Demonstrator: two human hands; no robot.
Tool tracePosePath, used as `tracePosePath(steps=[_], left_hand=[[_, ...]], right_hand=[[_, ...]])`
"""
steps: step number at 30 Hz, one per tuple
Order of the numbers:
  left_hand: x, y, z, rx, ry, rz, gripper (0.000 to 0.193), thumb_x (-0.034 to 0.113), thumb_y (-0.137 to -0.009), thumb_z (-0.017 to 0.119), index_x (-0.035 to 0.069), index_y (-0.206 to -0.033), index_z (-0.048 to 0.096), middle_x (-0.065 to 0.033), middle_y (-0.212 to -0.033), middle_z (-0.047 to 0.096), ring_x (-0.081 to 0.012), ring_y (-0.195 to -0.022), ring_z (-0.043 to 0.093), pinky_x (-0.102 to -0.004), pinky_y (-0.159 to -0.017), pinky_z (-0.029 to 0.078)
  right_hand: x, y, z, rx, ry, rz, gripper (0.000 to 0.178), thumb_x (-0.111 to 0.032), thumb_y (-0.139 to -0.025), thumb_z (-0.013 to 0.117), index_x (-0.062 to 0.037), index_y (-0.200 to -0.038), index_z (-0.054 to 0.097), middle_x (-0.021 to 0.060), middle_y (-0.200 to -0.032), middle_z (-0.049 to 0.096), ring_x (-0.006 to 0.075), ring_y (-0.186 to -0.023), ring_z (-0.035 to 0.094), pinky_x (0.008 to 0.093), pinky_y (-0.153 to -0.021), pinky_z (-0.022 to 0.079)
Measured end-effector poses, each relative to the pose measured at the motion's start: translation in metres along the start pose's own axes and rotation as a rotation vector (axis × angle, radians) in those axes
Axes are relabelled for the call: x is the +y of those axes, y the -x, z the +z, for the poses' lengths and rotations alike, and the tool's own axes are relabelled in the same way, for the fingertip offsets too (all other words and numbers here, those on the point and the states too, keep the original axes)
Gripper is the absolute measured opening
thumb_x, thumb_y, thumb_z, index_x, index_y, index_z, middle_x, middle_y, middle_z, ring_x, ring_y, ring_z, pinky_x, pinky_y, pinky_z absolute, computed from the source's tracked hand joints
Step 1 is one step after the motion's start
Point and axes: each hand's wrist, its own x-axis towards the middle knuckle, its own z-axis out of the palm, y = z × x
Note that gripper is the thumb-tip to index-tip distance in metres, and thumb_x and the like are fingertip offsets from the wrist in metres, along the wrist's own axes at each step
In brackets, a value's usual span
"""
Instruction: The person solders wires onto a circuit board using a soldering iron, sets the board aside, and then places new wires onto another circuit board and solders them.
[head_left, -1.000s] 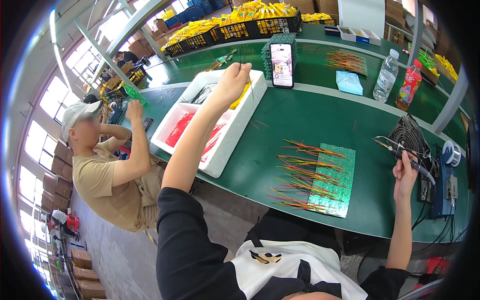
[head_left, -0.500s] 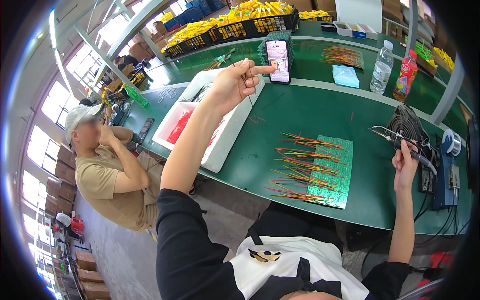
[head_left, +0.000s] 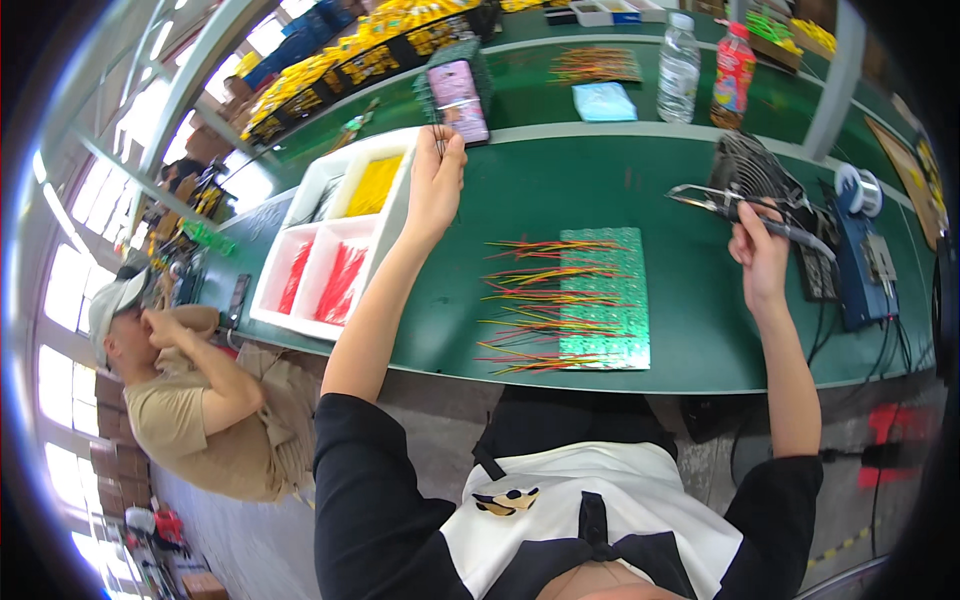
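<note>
My left hand (head_left: 436,192) is raised beside the white divided tray, its fingers closed on a few thin black wires (head_left: 438,141). A phone (head_left: 459,100) leans just beyond its fingertips. On the right, my right hand (head_left: 762,258) grips a soldering iron (head_left: 752,214), its metal tip end pointing left, near a black fan (head_left: 757,172). Between my hands lies a green circuit board panel (head_left: 622,290), with rows of red and yellow wires (head_left: 530,302) sticking out past its left side. The tray (head_left: 378,238) holds red, yellow and dark wires in separate compartments.
Behind the panel stand a clear bottle (head_left: 679,75) and a red-labelled bottle (head_left: 731,80), near a light blue packet (head_left: 604,102). A blue soldering station (head_left: 862,268) with a solder reel (head_left: 860,190) stands at right. A seated person (head_left: 190,390) is at left.
My left hand has drawn back from the phone screen, its pointing finger now folded in. My view has shifted, showing more of the tray. The right hand still holds the soldering iron.
</note>
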Motion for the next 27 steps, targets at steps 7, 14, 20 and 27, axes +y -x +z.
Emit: tracePosePath(steps=[7,14,20,27], left_hand=[[-0.03,0.004,0.067,-0.357,-0.111,-0.06,0.017,0.018,-0.09,0.049,0.004,-0.083,0.054,0.0012,-0.065,0.046,-0.0059,-0.055,0.038,-0.0233,-0.05,0.033],[-0.03,0.026,0.078,-0.453,0.007,-0.079,0.015,0.015,-0.086,0.057,0.002,-0.082,0.063,0.0028,-0.07,0.053,-0.0044,-0.056,0.038,-0.021,-0.052,0.033],[-0.03,0.04,0.089,-0.461,-0.134,0.0,0.009,0.008,-0.081,0.063,0.0,-0.085,0.061,0.0024,-0.07,0.058,-0.0024,-0.058,0.043,-0.0191,-0.051,0.035],[-0.025,0.059,0.101,-0.446,-0.331,0.178,0.008,0.007,-0.08,0.062,-0.001,-0.083,0.06,-0.0071,-0.071,0.059,-0.0098,-0.061,0.053,-0.0218,-0.054,0.041]], right_hand=[[0.012,-0.003,0.0,0.046,-0.009,0.005,0.018,-0.02,-0.087,0.06,-0.0051,-0.09,0.05,-0.0007,-0.056,0.045,0.0044,-0.043,0.035,0.0196,-0.039,0.027],[0.01,0.007,0.004,-0.025,0.001,0.128,0.021,-0.026,-0.093,0.051,-0.0094,-0.083,0.042,-0.0006,-0.055,0.043,0.0035,-0.04,0.03,0.0201,-0.04,0.025],[0.018,0.012,0.007,-0.024,0.058,0.181,0.025,-0.029,-0.094,0.047,-0.0099,-0.078,0.043,0.0017,-0.053,0.048,0.0037,-0.038,0.031,0.0198,-0.038,0.025],[0.023,0.018,0.006,0.033,0.007,0.223,0.02,-0.023,-0.091,0.054,-0.0093,-0.081,0.045,-0.001,-0.055,0.045,0.0031,-0.04,0.032,0.0207,-0.04,0.024]])
